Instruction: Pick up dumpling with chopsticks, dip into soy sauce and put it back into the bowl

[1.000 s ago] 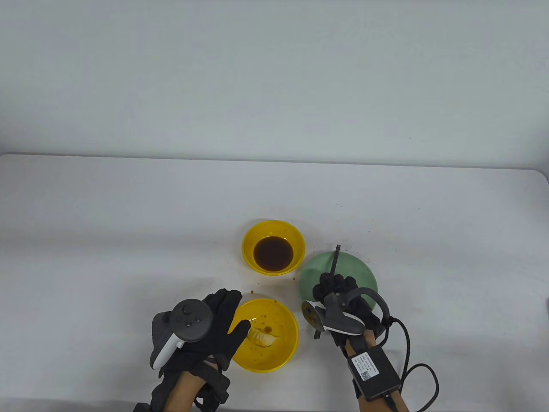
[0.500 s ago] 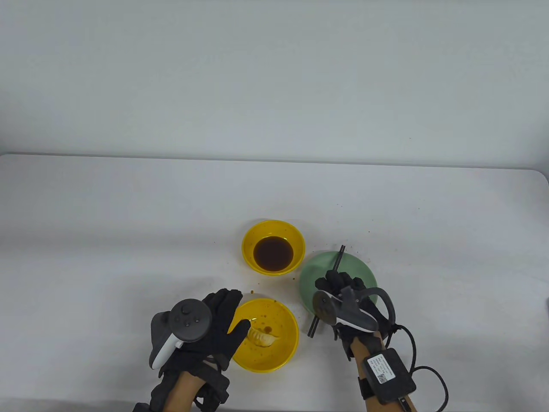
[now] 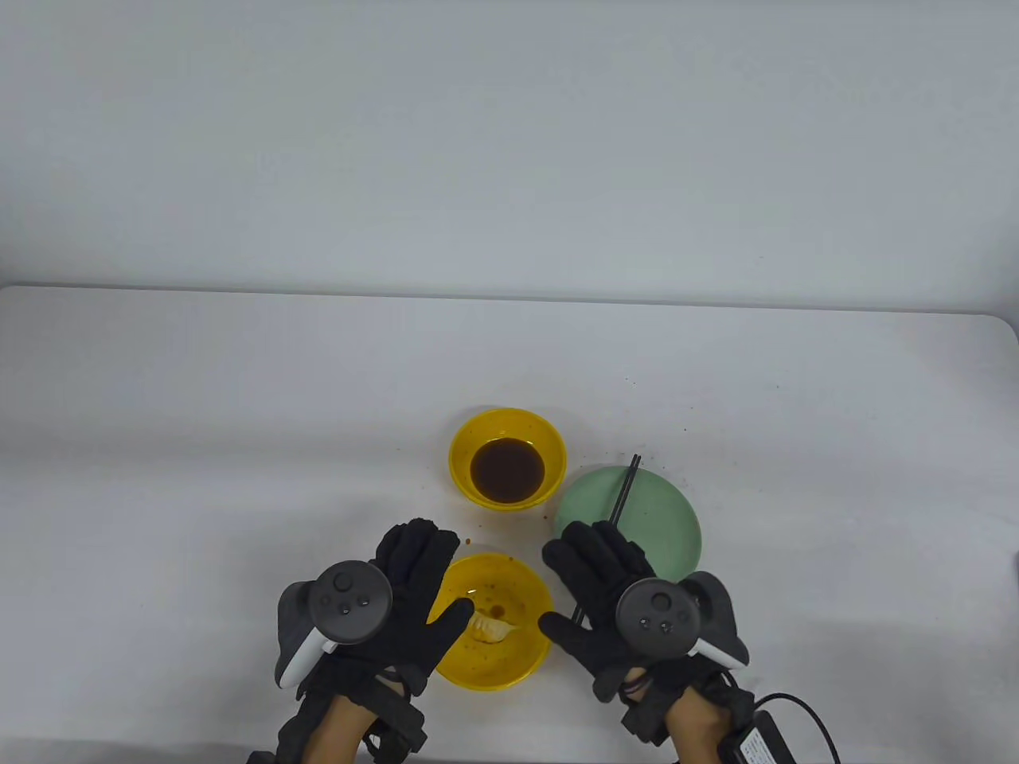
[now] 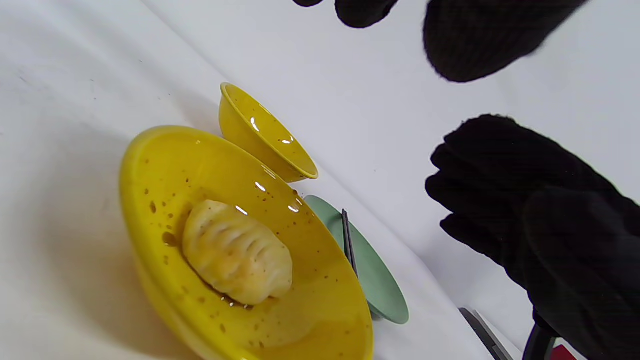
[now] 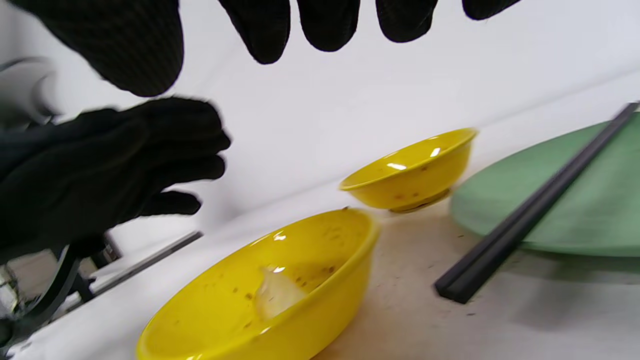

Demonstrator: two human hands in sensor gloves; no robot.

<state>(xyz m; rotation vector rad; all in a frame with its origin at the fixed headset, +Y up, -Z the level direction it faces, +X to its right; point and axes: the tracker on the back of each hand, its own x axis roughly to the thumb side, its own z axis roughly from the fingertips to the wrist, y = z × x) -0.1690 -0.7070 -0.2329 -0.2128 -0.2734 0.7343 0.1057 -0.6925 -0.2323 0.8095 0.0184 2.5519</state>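
A white table [image 3: 239,414] is spread across the scene, and everything on it is placed here relative to the dumpling bowl. That yellow bowl [image 3: 525,652] is seen near the front edge, speckled with brown sauce drops, and the dumpling [image 3: 489,629] is found lying inside it, on the bowl's floor, pale and pleated, with a dark sauce smear just beside it. Beyond the bowl and to its right a green plate [image 3: 661,517] is set, close by but apart from it. Directly beyond the bowl a smaller yellow bowl [image 3: 470,446] is placed, filled with dark soy sauce [image 3: 506,469]. The black chopsticks [image 3: 621,497] are laid together across the green plate, one end propped on the plate and the other end resting on the table between plate and dumpling bowl; no hand is closed round them. The left hand [image 3: 406,605] is held flat over the bowl's left rim, fingers straight and together, thumb reaching over the rim toward the dumpling, nothing gripped. The right hand [image 3: 605,597] is held at the bowl's right side, fingers straight and spread, thumb pointed at the rim, nothing held. A dark tracker [image 3: 344,602] is carried on the back of the left hand.
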